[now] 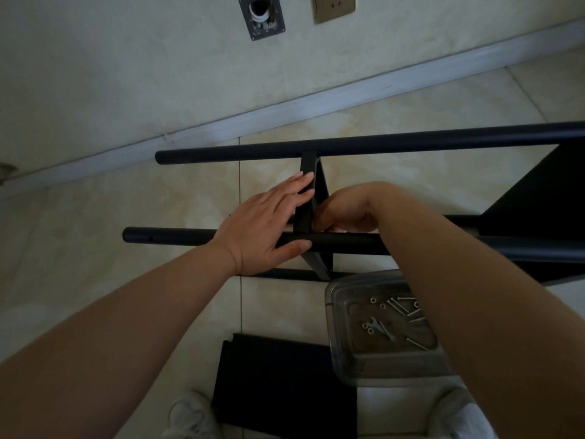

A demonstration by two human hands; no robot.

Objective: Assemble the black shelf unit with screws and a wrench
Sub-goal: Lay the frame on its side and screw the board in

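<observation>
The black shelf unit lies on its side on the tile floor. Its far pole (411, 144) and near pole (171, 237) run left to right. A black shelf panel (308, 166) stands edge-on between them. My left hand (262, 223) presses flat against the panel's left face, with the thumb on the near pole. My right hand (348, 210) is curled at the joint of panel and near pole on the panel's right side; what its fingers hold is hidden. A small wrench (380, 327) and several screws (402, 307) lie in a clear tray (348, 369).
A second fitted shelf (538, 191) fills the right end of the unit. A loose black panel (278, 381) lies on the floor near my white shoes (190, 413). The wall's baseboard (285, 112) runs behind the far pole, with a socket (332, 6) above.
</observation>
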